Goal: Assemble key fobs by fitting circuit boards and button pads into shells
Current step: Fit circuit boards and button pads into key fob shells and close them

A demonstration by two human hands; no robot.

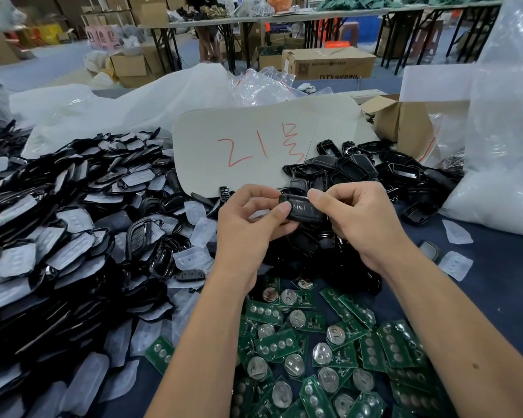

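In the head view, a black key fob shell is pinched between the left hand and the right hand, above the dark tabletop. Green circuit boards are heaped below; button pads are piled at left.

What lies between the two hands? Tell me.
In the head view, a black fob spans the gap, pinched by the left hand and right hand.
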